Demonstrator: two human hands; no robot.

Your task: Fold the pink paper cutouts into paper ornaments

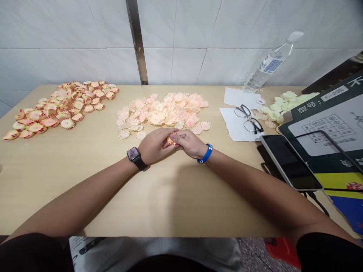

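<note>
Table (113,189) is in front of us, and our left hand (155,145) and right hand (190,142) meet above its middle. Between our fingers we hold a small yellow and red flower piece (171,139); the grip is narrow, closed upon it, and the hands cover some of it. If it is 1 layer or several, we cannot tell.

Along the right edge, a dark green box (326,113) bears the writing "型号: 1-2匹" and, at its border, "不". Our blue wristband (207,153) shows "3". By the far edge, the label of the bottle (265,68) is too small for us to read.

We count 3 piles: a red-edged pile (68,105) reaching from the far left corner along the left edge, a pale pink pile (170,109) at the middle of the far edge, and a pale yellow pile (283,105) near the far right corner. Their pieces overlap too much for counting. Towards the right edge are 2 sheets of paper (234,128), 1 pair of glasses (253,125) and 1 phone (290,162). On our left wrist is 1 watch (135,155).
</note>
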